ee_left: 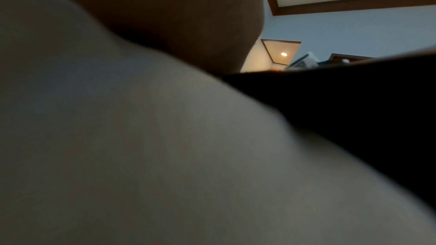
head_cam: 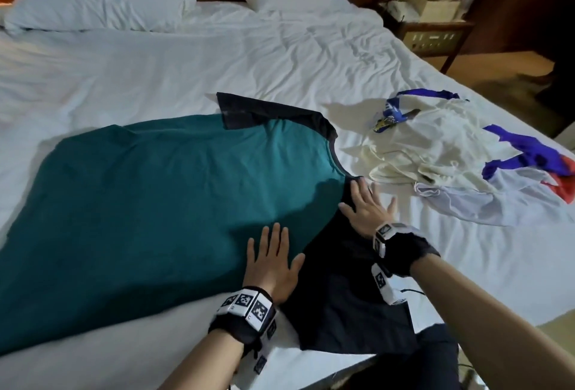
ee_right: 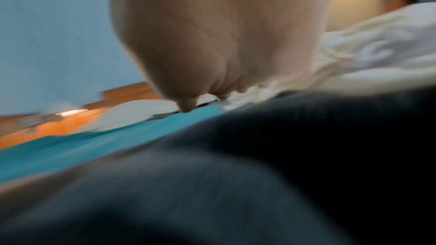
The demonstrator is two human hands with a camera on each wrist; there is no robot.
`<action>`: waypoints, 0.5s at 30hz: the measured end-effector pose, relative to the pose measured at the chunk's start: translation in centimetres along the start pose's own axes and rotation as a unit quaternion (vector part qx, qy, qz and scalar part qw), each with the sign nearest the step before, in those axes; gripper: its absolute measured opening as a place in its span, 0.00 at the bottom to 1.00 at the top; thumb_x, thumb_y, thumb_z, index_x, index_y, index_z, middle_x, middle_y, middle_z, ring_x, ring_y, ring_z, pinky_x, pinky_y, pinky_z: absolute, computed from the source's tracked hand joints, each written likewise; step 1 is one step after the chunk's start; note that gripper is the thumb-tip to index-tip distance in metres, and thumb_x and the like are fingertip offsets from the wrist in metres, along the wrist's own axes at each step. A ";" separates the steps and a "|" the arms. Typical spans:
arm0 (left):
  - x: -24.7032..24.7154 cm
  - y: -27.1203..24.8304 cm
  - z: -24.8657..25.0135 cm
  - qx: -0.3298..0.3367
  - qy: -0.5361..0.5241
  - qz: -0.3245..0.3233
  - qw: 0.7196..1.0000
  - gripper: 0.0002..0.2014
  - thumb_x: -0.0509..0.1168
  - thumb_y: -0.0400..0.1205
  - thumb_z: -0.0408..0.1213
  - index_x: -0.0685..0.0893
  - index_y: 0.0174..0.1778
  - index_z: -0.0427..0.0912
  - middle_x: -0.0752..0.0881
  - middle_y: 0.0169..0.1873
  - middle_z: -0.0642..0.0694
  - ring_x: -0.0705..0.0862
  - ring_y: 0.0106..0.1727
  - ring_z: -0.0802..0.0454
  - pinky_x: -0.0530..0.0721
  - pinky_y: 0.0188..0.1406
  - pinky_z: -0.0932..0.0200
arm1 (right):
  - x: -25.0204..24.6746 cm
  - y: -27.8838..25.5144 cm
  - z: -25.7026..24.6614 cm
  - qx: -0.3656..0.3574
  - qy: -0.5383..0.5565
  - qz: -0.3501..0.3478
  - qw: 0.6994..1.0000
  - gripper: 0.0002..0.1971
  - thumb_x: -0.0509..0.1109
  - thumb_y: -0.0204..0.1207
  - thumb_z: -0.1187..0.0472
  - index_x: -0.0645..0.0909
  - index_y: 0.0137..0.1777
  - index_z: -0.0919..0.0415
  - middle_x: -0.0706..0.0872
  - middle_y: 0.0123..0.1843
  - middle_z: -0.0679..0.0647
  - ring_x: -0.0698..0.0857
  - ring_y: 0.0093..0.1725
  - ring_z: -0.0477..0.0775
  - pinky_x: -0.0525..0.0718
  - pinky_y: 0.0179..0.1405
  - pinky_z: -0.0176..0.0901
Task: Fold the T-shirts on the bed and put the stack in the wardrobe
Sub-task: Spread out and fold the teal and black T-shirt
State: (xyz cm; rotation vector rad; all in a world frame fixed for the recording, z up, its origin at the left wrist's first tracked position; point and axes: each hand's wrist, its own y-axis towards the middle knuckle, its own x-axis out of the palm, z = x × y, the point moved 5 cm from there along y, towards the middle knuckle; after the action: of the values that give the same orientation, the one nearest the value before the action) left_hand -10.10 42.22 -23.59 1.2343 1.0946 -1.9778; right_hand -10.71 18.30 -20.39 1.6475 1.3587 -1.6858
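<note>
On the rumpled white bed (head_cam: 280, 56), teal T-shirt (head_cam: 155, 203) under both flat hands.

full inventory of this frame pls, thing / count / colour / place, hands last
teal T-shirt: 1, teal body with black sleeves and collar, spread flat on the near half of the bed
pile of clothes: 1 heap, cream, white, blue and red, crumpled right of the teal T-shirt; number of garments cannot be told
bed: 1, white wrinkled sheet
pillows: 2, white, at the head of the bed
nightstand: 1, dark wood, right of the bed, small items on top
left hand: flat, fingers spread, presses the teal T-shirt near the sleeve seam
right hand: flat, on the black shoulder by the collar
</note>
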 end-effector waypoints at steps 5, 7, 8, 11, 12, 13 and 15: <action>0.2 -0.7 -0.1 0.014 0.015 0.018 1.000 0.34 0.39 0.87 0.60 0.41 0.86 0.47 0.40 0.86 0.48 0.37 0.86 0.49 0.37 0.83 0.40 | 4.5 -5.0 -0.9 -0.046 -0.023 -0.053 0.997 0.34 0.43 0.83 0.34 0.40 0.85 0.44 0.36 0.86 0.41 0.34 0.84 0.47 0.32 0.78 0.68; -0.1 -1.5 -0.1 0.012 -0.005 0.014 1.000 0.35 0.43 0.87 0.59 0.44 0.86 0.45 0.42 0.86 0.47 0.40 0.86 0.49 0.40 0.84 0.42 | 3.7 -5.4 2.8 0.076 -0.007 -0.049 0.996 0.36 0.44 0.83 0.33 0.40 0.86 0.48 0.35 0.86 0.45 0.35 0.85 0.50 0.34 0.79 0.67; -0.3 -2.0 -0.1 0.005 -0.037 0.024 0.999 0.35 0.48 0.87 0.58 0.49 0.86 0.43 0.46 0.86 0.45 0.44 0.86 0.49 0.44 0.84 0.45 | 3.0 -5.9 4.1 0.115 0.006 -0.042 0.992 0.38 0.45 0.83 0.34 0.41 0.86 0.53 0.37 0.87 0.49 0.38 0.85 0.52 0.38 0.80 0.66; -2.0 -5.0 -0.4 -0.045 -0.195 0.154 0.968 0.21 0.65 0.81 0.50 0.83 0.64 0.40 0.82 0.68 0.40 0.76 0.72 0.43 0.72 0.69 0.54 | 1.8 -8.6 4.6 0.127 0.045 0.044 0.990 0.34 0.54 0.82 0.38 0.63 0.80 0.62 0.64 0.82 0.59 0.60 0.81 0.61 0.63 0.76 0.58; -2.6 -6.2 -0.6 -0.072 -0.223 0.179 0.955 0.13 0.66 0.79 0.49 0.87 0.46 0.43 0.89 0.52 0.41 0.83 0.60 0.41 0.78 0.55 0.54 | 1.7 -9.8 4.4 0.126 0.062 0.075 0.987 0.32 0.57 0.81 0.38 0.70 0.74 0.63 0.72 0.75 0.61 0.67 0.76 0.63 0.68 0.72 0.55; -3.0 -7.1 -0.6 -0.095 -0.226 0.181 0.952 0.15 0.66 0.78 0.50 0.83 0.32 0.43 0.88 0.38 0.43 0.85 0.49 0.39 0.79 0.43 0.54 | 1.8 -10.9 4.3 0.132 0.091 0.094 0.983 0.31 0.59 0.80 0.38 0.75 0.70 0.64 0.77 0.70 0.61 0.72 0.72 0.63 0.71 0.68 0.54; -2.9 -8.1 -0.7 -0.128 -0.199 0.130 0.963 0.24 0.65 0.78 0.55 0.77 0.25 0.40 0.85 0.29 0.43 0.84 0.41 0.38 0.75 0.37 0.54 | 2.6 -12.8 5.0 0.166 0.180 0.104 0.964 0.29 0.64 0.77 0.37 0.80 0.60 0.65 0.85 0.58 0.60 0.81 0.62 0.63 0.77 0.58 0.52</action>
State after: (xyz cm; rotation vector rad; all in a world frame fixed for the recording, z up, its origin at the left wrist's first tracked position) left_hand -14.96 47.06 -18.36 0.7573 0.8979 -1.7203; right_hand -24.45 20.55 -19.23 2.2913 1.0374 -1.6075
